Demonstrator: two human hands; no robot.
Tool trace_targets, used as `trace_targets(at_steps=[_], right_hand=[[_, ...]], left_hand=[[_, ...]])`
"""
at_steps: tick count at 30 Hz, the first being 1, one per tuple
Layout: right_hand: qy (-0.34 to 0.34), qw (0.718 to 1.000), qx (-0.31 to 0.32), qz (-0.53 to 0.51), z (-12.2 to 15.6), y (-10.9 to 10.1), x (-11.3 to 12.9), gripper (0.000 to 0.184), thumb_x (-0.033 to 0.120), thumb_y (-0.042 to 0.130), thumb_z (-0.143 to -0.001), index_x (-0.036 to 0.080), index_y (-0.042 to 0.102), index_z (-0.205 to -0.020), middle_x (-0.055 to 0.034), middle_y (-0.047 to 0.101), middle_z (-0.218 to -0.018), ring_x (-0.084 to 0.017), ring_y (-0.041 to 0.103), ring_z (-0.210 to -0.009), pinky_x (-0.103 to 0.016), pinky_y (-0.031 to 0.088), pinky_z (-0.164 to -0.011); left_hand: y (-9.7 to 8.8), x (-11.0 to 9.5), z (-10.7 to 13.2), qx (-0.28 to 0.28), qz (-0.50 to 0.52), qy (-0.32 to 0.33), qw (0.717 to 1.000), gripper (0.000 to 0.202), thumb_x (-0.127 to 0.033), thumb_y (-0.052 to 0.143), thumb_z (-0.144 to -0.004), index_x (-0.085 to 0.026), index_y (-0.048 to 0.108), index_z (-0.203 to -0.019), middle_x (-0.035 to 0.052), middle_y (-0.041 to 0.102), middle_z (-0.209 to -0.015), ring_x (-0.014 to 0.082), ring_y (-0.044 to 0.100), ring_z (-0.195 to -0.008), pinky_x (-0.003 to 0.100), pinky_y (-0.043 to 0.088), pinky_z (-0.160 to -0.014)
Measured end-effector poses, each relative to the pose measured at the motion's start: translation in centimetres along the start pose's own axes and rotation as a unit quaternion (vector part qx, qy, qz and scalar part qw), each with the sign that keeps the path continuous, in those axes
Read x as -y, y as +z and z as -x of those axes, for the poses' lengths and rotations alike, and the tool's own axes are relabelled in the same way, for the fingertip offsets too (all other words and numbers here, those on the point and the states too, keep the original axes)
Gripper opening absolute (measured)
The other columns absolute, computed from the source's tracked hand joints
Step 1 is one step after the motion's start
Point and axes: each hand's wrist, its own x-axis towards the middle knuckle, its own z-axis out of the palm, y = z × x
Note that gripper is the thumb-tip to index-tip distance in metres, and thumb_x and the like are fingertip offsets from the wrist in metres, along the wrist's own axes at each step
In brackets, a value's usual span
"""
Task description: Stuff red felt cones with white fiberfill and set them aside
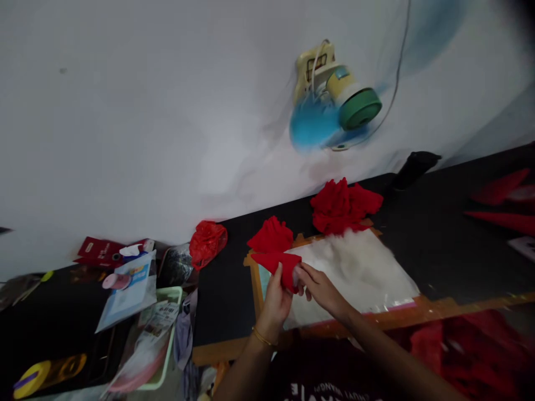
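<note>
A red cone-shaped cloth piece point(275, 259), its point to the left, is held over the near left part of the work mat. My left hand point(277, 301) wraps around it from below, fingers closed. My right hand point(321, 287) is at its wide right end with the fingers bent together; a small pale bit shows there, too blurred to name. Just behind lies a small red cloth pile point(272, 235). White fluffy stuffing point(355, 267) spreads over the mat to the right of my hands.
A bigger red cloth heap point(345, 206) lies behind the stuffing, with a black object point(416, 169) farther right. More red pieces point(501, 189) lie at far right. At left are a red plastic bag point(208, 242) and a green basket point(169, 348). A blue-bladed fan point(315, 123) hangs on the wall.
</note>
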Motion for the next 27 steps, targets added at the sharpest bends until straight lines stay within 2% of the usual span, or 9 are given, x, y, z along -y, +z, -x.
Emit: trace_targets(at_steps=[3, 7, 10, 12, 14, 17, 19, 23, 27], right_hand=[[0.024, 0.998, -0.029, -0.058, -0.7, 0.6, -0.6, 0.031, 0.045, 0.045, -0.087, 0.017, 0.059, -0.089, 0.0039, 0.055, -0.054, -0.011, 0.047, -0.044, -0.021, 0.036, -0.042], [0.041, 0.991, -0.089, -0.094, -1.7, 0.5, -1.3, 0.033, 0.049, 0.05, -0.083, 0.018, 0.059, -0.079, 0.0046, 0.054, -0.054, -0.01, 0.044, -0.044, -0.021, 0.033, -0.043], [0.009, 0.989, -0.146, -0.01, -1.4, -0.5, -0.9, 0.033, 0.05, 0.053, -0.084, 0.019, 0.059, -0.074, 0.0022, 0.057, -0.056, -0.012, 0.047, -0.048, -0.023, 0.036, -0.047], [-0.035, 0.979, -0.19, 0.06, -0.6, -1.1, -0.5, 0.028, 0.046, 0.055, -0.085, 0.019, 0.061, -0.082, 0.0019, 0.058, -0.059, -0.013, 0.05, -0.051, -0.025, 0.04, -0.051], [-0.104, 0.966, -0.207, 0.116, 0.2, -1.3, -0.1, 0.02, 0.038, 0.054, -0.089, 0.02, 0.063, -0.091, -0.0005, 0.064, -0.07, -0.015, 0.056, -0.059, -0.027, 0.045, -0.059], [-0.215, 0.95, -0.149, 0.172, 0.6, -0.6, -0.3, 0.02, 0.023, 0.046, -0.092, 0.021, 0.065, -0.1, -0.0065, 0.069, -0.092, -0.019, 0.064, -0.081, -0.03, 0.051, -0.077], [-0.239, 0.941, -0.115, 0.211, 0.4, 0.0, -0.7, 0.029, 0.014, 0.041, -0.091, 0.02, 0.065, -0.106, -0.0084, 0.069, -0.092, -0.02, 0.064, -0.086, -0.031, 0.052, -0.078], [-0.189, 0.942, -0.122, 0.25, -0.4, 0.5, -1.4, 0.034, 0.007, 0.04, -0.085, 0.017, 0.066, -0.102, -0.0077, 0.067, -0.084, -0.019, 0.063, -0.078, -0.03, 0.052, -0.072], [-0.136, 0.962, -0.067, 0.226, -0.5, 0.5, -0.9, 0.03, 0.005, 0.05, -0.076, 0.019, 0.07, -0.094, -0.0058, 0.069, -0.084, -0.018, 0.064, -0.076, -0.027, 0.051, -0.07]], left_hand=[[0.1, 0.3, 0.2, -0.008, 0.015, 0.012, 1.0, 0.028, -0.04, 0.068, -0.084, -0.014, 0.068, -0.096, 0.0074, 0.073, -0.089, 0.0197, 0.068, -0.086, 0.03, 0.053, -0.08], [0.2, 0.3, 0.3, -0.005, 0.073, -0.005, 0.997, 0.035, -0.039, 0.062, -0.089, -0.013, 0.067, -0.112, 0.0104, 0.072, -0.109, 0.0186, 0.068, -0.095, 0.027, 0.053, -0.083], [0.3, -0.1, 0.1, -0.009, 0.097, -0.019, 0.995, 0.04, -0.045, 0.058, -0.091, -0.013, 0.067, -0.113, 0.0117, 0.072, -0.111, 0.0209, 0.068, -0.099, 0.03, 0.054, -0.086], [0.3, -0.4, -0.2, -0.032, 0.113, -0.012, 0.993, 0.039, -0.045, 0.057, -0.091, -0.014, 0.067, -0.113, 0.011, 0.072, -0.111, 0.0222, 0.068, -0.102, 0.033, 0.053, -0.091], [0.2, -0.6, -0.3, -0.052, 0.122, -0.005, 0.991, 0.037, -0.043, 0.055, -0.092, -0.015, 0.068, -0.112, 0.0105, 0.073, -0.109, 0.022, 0.069, -0.101, 0.034, 0.054, -0.092], [0.4, -0.6, -0.3, -0.059, 0.126, -0.023, 0.99, 0.037, -0.041, 0.052, -0.094, -0.012, 0.068, -0.11, 0.0112, 0.074, -0.107, 0.0195, 0.07, -0.099, 0.029, 0.054, -0.091], [0.5, -0.5, 0.0, -0.054, 0.129, -0.029, 0.99, 0.037, -0.039, 0.05, -0.096, -0.011, 0.068, -0.111, 0.0115, 0.073, -0.11, 0.0182, 0.069, -0.102, 0.026, 0.053, -0.093], [0.5, 0.1, 0.4, -0.041, 0.108, -0.022, 0.993, 0.035, -0.038, 0.052, -0.095, -0.012, 0.069, -0.111, 0.0109, 0.072, -0.113, 0.0184, 0.068, -0.106, 0.027, 0.05, -0.098], [0.2, 0.7, 0.7, -0.023, 0.062, -0.019, 0.998, 0.038, -0.043, 0.057, -0.092, -0.012, 0.069, -0.11, 0.0127, 0.072, -0.114, 0.0224, 0.067, -0.109, 0.033, 0.049, -0.102]])
